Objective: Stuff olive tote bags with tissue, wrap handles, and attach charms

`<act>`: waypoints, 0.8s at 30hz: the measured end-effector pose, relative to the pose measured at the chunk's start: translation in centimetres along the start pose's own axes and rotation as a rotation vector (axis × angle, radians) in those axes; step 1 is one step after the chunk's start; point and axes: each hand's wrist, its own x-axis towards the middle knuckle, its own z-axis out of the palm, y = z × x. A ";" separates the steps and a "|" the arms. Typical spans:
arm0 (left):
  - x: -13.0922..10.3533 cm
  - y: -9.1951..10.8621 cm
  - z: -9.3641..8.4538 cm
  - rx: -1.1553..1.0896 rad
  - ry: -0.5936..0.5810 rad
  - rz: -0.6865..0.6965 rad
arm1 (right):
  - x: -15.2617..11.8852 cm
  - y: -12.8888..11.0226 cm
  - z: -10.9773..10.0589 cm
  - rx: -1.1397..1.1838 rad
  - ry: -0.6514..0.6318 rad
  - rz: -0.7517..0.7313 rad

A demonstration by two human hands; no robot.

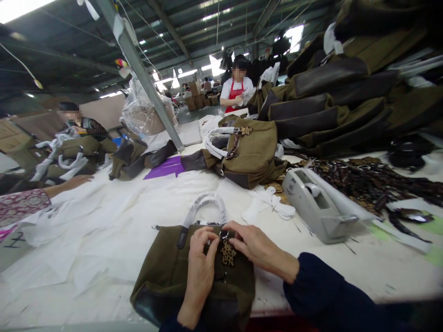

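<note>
An olive bag (162, 263) with a dark base lies at the table's front edge, its handle (207, 200) wrapped in white. A leopard-print charm (228, 253) hangs from a metal ring (224, 234) near the bag's top edge. My left hand (202, 263) rests over the bag just left of the charm, thumb and forefinger curled together; whatever lies between them is too small to name. From the right, my right hand (258, 244) reaches to the ring, its fingers bent around the ring and the strap top.
Behind is another olive bag (254, 147) with a charm. A grey tape dispenser (316, 203) stands right of it, near dark straps (367, 180). Olive bags (346, 101) are piled at the back right. A co-worker's arm (65, 185) reaches in from the left over white sheets (104, 216).
</note>
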 end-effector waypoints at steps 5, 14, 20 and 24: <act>-0.1 2.1 -0.4 -0.026 -0.023 0.047 | 0.4 0.8 -0.1 0.254 -0.071 -0.039; 0.4 -1.1 -0.4 0.108 -0.133 -0.113 | 0.6 2.0 0.2 0.298 -0.025 0.026; 0.6 -1.9 -0.2 0.185 -0.170 -0.110 | 0.5 0.8 0.5 0.009 0.028 0.010; 0.7 -1.6 -0.3 0.097 -0.144 -0.134 | 0.5 0.6 0.6 -0.061 0.012 0.021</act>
